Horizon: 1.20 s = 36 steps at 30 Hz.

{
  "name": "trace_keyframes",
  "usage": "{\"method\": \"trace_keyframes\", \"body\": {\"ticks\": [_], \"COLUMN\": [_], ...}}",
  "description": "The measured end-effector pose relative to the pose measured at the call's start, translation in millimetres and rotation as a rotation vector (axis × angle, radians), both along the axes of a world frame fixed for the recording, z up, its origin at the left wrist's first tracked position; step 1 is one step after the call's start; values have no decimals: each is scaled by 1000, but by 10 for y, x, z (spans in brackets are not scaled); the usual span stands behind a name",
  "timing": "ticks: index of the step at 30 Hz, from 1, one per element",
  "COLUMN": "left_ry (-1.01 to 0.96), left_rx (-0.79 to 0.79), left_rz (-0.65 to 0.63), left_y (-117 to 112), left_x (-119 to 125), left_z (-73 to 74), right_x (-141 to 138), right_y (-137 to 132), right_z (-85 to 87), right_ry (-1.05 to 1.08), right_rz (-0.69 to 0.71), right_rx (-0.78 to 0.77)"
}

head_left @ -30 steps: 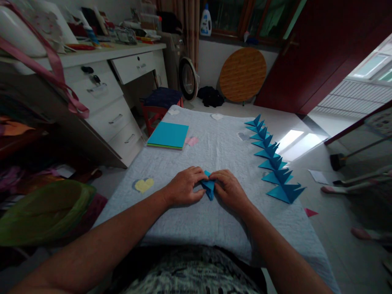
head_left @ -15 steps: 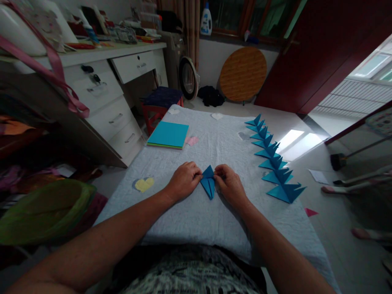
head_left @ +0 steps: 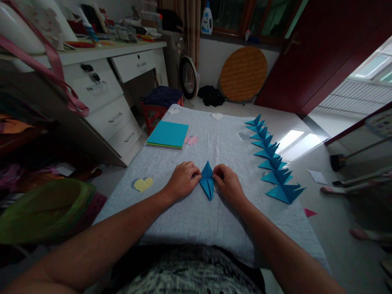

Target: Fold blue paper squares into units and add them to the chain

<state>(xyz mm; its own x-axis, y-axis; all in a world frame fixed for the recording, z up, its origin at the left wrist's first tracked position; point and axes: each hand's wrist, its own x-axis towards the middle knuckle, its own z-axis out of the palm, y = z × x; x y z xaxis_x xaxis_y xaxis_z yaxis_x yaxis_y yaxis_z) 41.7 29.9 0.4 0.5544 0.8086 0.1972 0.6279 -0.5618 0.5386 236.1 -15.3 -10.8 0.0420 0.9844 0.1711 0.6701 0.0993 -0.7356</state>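
A blue folded origami paper [head_left: 208, 183], shaped like a narrow diamond with a slit down its near half, lies on the cloth-covered table [head_left: 190, 220] in front of me. My left hand [head_left: 184, 179] pinches its left corner between thumb and fingers. On the other side, my right hand [head_left: 228, 181] grips the right corner in the same way. Along the table's right side stands a row of several blue paper cranes [head_left: 277, 175]. A stack of square origami paper [head_left: 168, 134], blue on top, rests at the far left of the table.
A stool [head_left: 161, 98] with a dark seat stands past the far left corner, near a white desk [head_left: 107, 106] with drawers. A green-lined bin [head_left: 49, 208] is on the floor at left. A pink scrap [head_left: 310, 212] shows beside the right edge.
The far point of the folded paper now reaches further from me, so the shape looks longer. Both hands keep their pinch at its sides, with only slight shifts.
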Motion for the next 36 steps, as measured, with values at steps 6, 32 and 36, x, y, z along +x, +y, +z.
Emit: {"method": "trace_keyframes", "body": {"ticks": [6,32,36], "left_ry": [-40,219,315], "left_rx": [-25,236,346], "left_rz": [37,-39,-114], "left_y": [1,-99,-139], "left_x": [12,-37,-51], "left_z": [-32,7,38], "right_x": [21,-123,-163], "right_y": [99,86,48], "right_z": [35,-63,-26], "right_ry": [101,-323,-406], "right_rz": [45,-2,-25], "right_rx": [-115,72,64]}}
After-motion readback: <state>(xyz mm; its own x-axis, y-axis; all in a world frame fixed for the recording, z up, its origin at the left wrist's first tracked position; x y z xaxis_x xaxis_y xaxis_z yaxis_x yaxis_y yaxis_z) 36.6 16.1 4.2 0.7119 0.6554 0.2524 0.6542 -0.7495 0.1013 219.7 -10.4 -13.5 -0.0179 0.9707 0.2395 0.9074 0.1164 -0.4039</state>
